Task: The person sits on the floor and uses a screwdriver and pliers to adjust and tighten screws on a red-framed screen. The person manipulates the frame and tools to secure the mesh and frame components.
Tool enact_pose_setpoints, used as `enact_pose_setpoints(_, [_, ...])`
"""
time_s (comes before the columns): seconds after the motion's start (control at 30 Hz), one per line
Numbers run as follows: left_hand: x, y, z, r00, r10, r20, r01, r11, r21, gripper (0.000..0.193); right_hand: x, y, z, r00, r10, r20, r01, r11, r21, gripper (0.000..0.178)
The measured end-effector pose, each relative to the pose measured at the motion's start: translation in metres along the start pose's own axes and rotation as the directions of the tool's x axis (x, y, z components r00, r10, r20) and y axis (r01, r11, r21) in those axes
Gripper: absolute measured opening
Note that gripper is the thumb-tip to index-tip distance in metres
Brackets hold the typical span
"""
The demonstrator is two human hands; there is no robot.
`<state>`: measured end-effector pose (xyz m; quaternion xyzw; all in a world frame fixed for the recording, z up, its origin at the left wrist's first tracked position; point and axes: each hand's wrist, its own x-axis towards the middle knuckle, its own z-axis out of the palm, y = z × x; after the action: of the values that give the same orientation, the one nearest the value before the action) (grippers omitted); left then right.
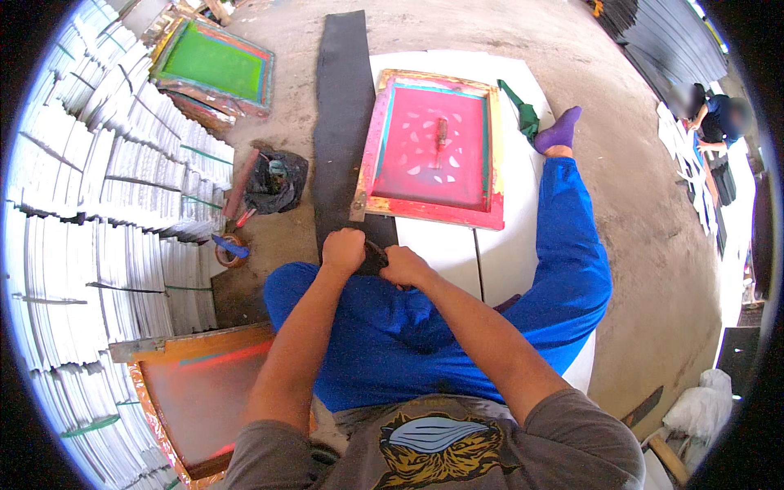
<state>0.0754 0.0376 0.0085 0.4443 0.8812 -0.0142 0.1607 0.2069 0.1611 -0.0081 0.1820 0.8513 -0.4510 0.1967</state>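
Note:
My left hand [343, 251] and my right hand [406, 267] are close together in front of my lap, both closed. Between them they grip a small dark curved piece [375, 254], whose kind I cannot make out. Just beyond, a screen-printing frame [496, 192] with a pink mesh lies on white boards [441, 253]. A slim tool with a worn brownish handle [442, 135] rests on the mesh among pale cut-out shapes. A long black strip of sheet [339, 114] runs away from me to the left of the frame, partly under its edge.
Bundled white sheets [122, 163] are stacked along the left. A green-meshed frame [214, 64] and a black plastic bag [279, 181] sit near them. Another frame [147, 400] leans by my left arm. A roll of tape [232, 251] and a green cloth [527, 118] lie nearby. People [720, 118] work far right.

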Motion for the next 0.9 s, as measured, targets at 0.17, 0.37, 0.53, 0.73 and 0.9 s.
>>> enact_pose_setpoints(0.17, [-0.002,-0.011,0.008,0.986,-0.143,0.09,0.143,0.99,0.008,0.02,0.015,-0.002,0.004,0.985,0.021,0.172,-0.04,0.994,0.106,0.039])
enact_pose_setpoints(0.37, [0.005,-0.012,0.012,0.949,-0.291,0.124,0.302,0.95,-0.078,0.023,0.015,0.009,0.003,0.948,0.165,0.273,-0.233,0.943,0.238,0.043])
enact_pose_setpoints(0.53, [-0.005,-0.008,0.006,0.946,-0.286,0.156,0.293,0.956,-0.028,0.039,-0.015,0.019,-0.018,0.966,0.151,0.209,-0.207,0.937,0.28,0.042])
enact_pose_setpoints(0.73, [-0.004,0.034,-0.01,0.977,-0.138,0.163,0.144,0.989,-0.022,0.045,-0.052,0.067,-0.061,0.949,0.302,-0.086,-0.279,0.937,0.212,0.047])
enact_pose_setpoints(0.9, [0.011,0.083,-0.004,0.995,0.068,0.071,-0.06,0.993,-0.106,0.042,-0.062,0.112,-0.101,0.899,0.379,-0.218,-0.346,0.922,0.176,0.042])
